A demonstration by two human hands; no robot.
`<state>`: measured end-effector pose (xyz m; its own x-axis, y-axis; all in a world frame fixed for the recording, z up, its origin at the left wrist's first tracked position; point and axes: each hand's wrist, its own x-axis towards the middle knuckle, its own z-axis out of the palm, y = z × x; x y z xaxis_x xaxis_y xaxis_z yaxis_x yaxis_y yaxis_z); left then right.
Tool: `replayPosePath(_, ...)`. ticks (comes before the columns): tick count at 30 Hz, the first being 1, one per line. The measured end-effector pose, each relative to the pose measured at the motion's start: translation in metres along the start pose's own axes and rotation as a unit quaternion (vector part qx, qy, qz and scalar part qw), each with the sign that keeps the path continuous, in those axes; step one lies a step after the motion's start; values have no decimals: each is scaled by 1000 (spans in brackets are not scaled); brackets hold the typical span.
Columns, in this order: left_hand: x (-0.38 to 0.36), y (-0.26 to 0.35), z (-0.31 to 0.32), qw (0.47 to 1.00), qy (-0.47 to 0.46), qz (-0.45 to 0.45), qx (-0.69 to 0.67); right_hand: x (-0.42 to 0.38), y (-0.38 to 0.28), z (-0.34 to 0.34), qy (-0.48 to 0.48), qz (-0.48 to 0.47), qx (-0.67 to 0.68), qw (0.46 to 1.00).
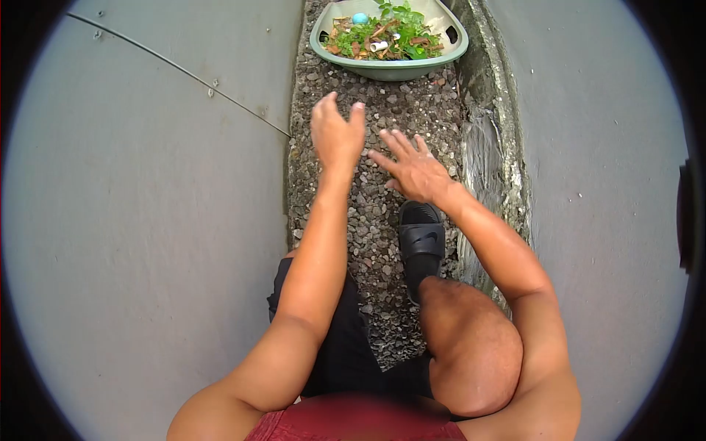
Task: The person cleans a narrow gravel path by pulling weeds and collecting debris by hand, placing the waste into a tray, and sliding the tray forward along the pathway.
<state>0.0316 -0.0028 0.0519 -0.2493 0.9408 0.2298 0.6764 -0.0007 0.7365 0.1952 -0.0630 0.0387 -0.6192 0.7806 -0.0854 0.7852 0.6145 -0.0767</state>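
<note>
My left hand point(338, 132) is over the gravel strip point(368, 213), its thumb and fingers apart and nothing in it. To its right and a little lower, my right hand point(414, 167) has its fingers spread, also holding nothing. The two hands do not touch. Beyond them, at the top, stands a pale green tub point(390, 71). Green leaves point(421, 45), brown dry bits, a light blue round object point(359, 18) and a small white piece point(379, 46) lie in it.
A rough, weathered edge point(489, 154) runs along the gravel's right side. Grey flat surface point(162, 220) lies on both sides, with a thin dark line point(184, 70) across the upper left. My foot in a black sandal point(423, 239) rests on the gravel.
</note>
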Motion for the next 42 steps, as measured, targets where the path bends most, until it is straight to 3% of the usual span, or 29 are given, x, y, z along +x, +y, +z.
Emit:
replayPosePath(1,-6,16,-1,998,23,49,45,3,0,1,-3,2,-23,1000)
replayPosePath(2,-17,33,-1,981,-164,20,101,10,0,1,-4,3,-46,999)
replayPosePath(3,-42,32,26,951,-266,106,113,20,0,-1,-5,1,-69,998)
replayPosePath(4,-55,24,51,934,-337,113,12,41,0,-38,-305,73,-11,950)
replayPosePath(5,-69,19,60,927,-336,136,-97,26,30,18,-219,41,-30,974)
replayPosePath(7,-64,55,22,856,-458,104,-215,-12,32,25,-124,121,-133,976)
replayPosePath(8,-67,56,24,857,-427,158,-241,-16,39,47,-16,114,-155,981)
replayPosePath(10,-66,43,33,875,-383,215,-204,2,25,24,-78,35,-134,987)
replayPosePath(12,-41,12,42,901,-387,124,-153,5,0,-18,-99,-7,45,994)
replayPosePath(13,-27,-16,54,913,-365,2,-181,7,-13,-41,-116,-25,134,984)
replayPosePath(14,-13,-44,66,913,-323,-119,-217,5,-21,-64,-44,-34,192,980)
replayPosePath(15,-10,-51,53,833,-273,-346,-334,4,-27,-84,28,-43,250,967)
replayPosePath(17,-17,-32,22,790,-207,-403,-414,10,-25,-121,158,-82,320,931)
replayPosePath(18,-19,-82,83,682,-213,-421,-558,13,-26,-136,184,-64,401,895)
replayPosePath(19,-26,-68,90,615,-270,-440,-597,16,-29,-148,207,-45,480,851)
replayPosePath(21,-39,-22,72,609,-284,-347,-654,30,-30,-136,240,-28,666,706)
replayPosePath(22,-41,-6,64,581,-291,-320,-689,35,-27,-113,214,-4,771,600)
replayPosePath(23,-41,-1,62,507,-291,-334,-740,37,-21,-84,182,21,857,481)
replayPosePath(24,-41,2,62,427,-289,-344,-785,40,-6,-39,184,111,872,441)
replayPosePath(25,-34,-7,55,427,-267,-346,-792,36,12,5,184,200,877,397)
replayPosePath(26,-26,-15,49,427,-244,-346,-799,24,28,37,183,282,592,733)
replayPosePath(27,-14,18,12,664,-90,-423,-610,11,41,57,147,309,192,920)
replayPosePath(29,14,-1,-11,710,-149,-287,-625,-11,60,19,-47,411,417,809)
replayPosePath(31,33,-1,-40,857,-138,-198,-456,-18,71,8,173,333,306,875)
replayPosePath(33,35,22,-75,936,13,-88,-341,-12,75,-31,381,218,66,896)
replayPosePath(35,40,46,-114,908,128,5,-398,-8,67,-109,431,250,210,841)
replayPosePath(38,23,92,-178,884,229,115,-392,-26,37,-206,607,157,175,759)
replayPosePath(39,16,97,-194,867,256,152,-399,-60,50,-221,585,102,29,804)
replayPosePath(42,2,89,-245,783,103,265,-554,-99,42,-264,631,-112,-44,766)
